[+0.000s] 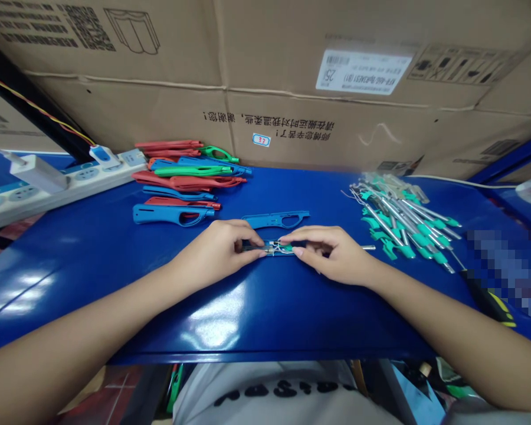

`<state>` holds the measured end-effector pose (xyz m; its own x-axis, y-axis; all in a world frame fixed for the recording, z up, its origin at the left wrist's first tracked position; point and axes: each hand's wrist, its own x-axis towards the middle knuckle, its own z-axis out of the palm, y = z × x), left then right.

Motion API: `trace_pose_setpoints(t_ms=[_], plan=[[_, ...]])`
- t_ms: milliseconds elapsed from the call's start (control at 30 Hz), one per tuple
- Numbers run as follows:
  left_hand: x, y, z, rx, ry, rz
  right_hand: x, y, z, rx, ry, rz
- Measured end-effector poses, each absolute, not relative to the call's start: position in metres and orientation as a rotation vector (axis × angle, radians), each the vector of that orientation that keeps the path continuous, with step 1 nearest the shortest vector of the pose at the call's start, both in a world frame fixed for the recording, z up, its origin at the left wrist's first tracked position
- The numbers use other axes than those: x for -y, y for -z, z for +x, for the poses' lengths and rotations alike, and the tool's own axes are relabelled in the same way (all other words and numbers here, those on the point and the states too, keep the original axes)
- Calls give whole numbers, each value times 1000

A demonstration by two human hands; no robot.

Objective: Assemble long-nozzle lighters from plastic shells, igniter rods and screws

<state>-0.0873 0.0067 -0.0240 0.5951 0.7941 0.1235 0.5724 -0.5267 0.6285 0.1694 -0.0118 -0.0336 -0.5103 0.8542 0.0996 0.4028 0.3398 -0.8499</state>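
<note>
Both my hands grip a slim lighter assembly point(272, 249) lying across the middle of the blue table. Its blue shell shows, with white wires and a green part inside, and a metal tube sticks out at the right. My left hand point(223, 248) pinches the left part, thumb and fingers closed around it. With closed fingertips, my right hand point(331, 254) holds the green part and wires. Just behind them lies a blue half shell point(277, 220) with a trigger opening. The fingers hide some of the assembly.
Red, blue and green shells point(190, 180) are stacked back left beside a white power strip point(79, 177). Metal tubes with green triggers point(407, 221) are heaped at the right. A large cardboard box point(159, 106) stands along the back.
</note>
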Motion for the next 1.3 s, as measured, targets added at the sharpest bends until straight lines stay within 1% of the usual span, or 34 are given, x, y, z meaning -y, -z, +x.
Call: trace_pose_setpoints(t_ms=[100, 233, 467, 667, 867, 1033, 1167, 1300], plan=[[-6, 23, -87, -1075, -556, 2275, 15, 36, 170, 2270, -827, -958], [-6, 23, -87, -1075, -564, 2263, 17, 37, 172, 2454, -636, -849], [-8, 26, -87, -1079, -593, 2227, 18, 33, 172, 2559, -561, -900], [-6, 25, -87, -1110, -548, 2240, 20, 31, 171, 2639, -415, -965], [-3, 23, -86, -1117, -522, 2277, 18, 31, 172, 2653, -445, -965], [-4, 23, -86, -1115, -529, 2269, 19, 33, 171, 2682, -389, -977], [-4, 24, -86, -1128, -528, 2256, 19, 34, 172, 2695, -286, -937], [-2, 24, -86, -1142, -515, 2303, 12, 29, 181, 2532, -120, -990]])
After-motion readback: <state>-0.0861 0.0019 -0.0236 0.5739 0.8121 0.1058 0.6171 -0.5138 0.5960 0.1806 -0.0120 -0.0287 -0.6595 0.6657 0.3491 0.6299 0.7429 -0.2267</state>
